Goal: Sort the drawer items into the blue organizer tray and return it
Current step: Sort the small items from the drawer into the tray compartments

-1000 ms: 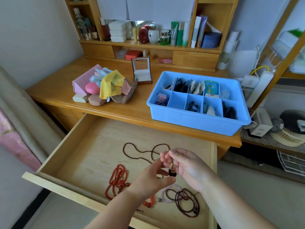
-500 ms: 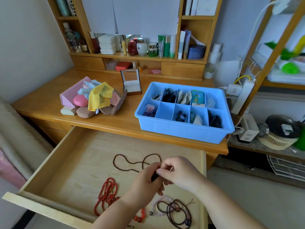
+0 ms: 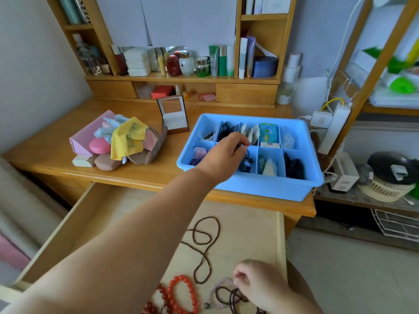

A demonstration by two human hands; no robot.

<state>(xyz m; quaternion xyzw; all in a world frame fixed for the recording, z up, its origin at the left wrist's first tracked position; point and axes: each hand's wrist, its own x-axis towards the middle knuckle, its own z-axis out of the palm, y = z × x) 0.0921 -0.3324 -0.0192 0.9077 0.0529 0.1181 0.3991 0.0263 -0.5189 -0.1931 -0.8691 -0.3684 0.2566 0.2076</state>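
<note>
The blue organizer tray [image 3: 260, 189] stands on the desk top, its compartments holding small dark and pale items. My left hand [image 3: 223, 152] reaches over its middle compartments and pinches a small dark pendant [image 3: 240, 146] in curled fingers. Below, the open wooden drawer [image 3: 74, 223] holds a long brown bead necklace [image 3: 204, 236], red bead bracelets [image 3: 181, 295], a lilac bracelet [image 3: 215, 288] and dark bead bracelets [image 3: 226, 296]. My right hand [image 3: 260, 284] is low in the drawer, its curled fingertips pinching the dark bead bracelets.
Left of the tray lies a pile of pink cases under a yellow cloth [image 3: 128, 137], with a small open mirror box [image 3: 173, 114] behind. Cosmetics fill the back shelf [image 3: 186, 64]. A power strip [image 3: 333, 130] and a cluttered side rack stand to the right.
My hands, together over the drawer with the pendant, have parted. The left carried it up over the tray; the right dropped to the dark bracelets.
</note>
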